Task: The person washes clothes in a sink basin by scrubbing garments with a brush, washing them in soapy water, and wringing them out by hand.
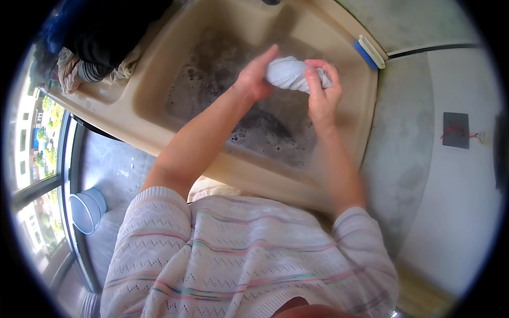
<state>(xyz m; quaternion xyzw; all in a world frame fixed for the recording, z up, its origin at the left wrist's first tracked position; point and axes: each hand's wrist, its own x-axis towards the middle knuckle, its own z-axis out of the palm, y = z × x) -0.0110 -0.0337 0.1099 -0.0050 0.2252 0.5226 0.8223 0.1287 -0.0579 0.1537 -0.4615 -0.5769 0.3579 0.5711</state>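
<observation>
A wet, light grey-white cloth [288,73], bunched into a thick roll, is held above the soapy water. My left hand [254,77] grips its left end, thumb pointing up. Around the right end are the fingers and thumb of my right hand [323,90]. Below both hands lies the beige sink basin [154,90], filled with murky, foamy water [207,74]. A dark shape [270,124], perhaps fabric, shows in the water; its kind is unclear.
Dark clothes [106,32] and a beige-grey bundle [69,69] are heaped on the sink's left ledge. A blue-and-white brush [369,52] rests on the right rim. A light blue bucket [87,211] stands on the floor at left, beside a window [42,143].
</observation>
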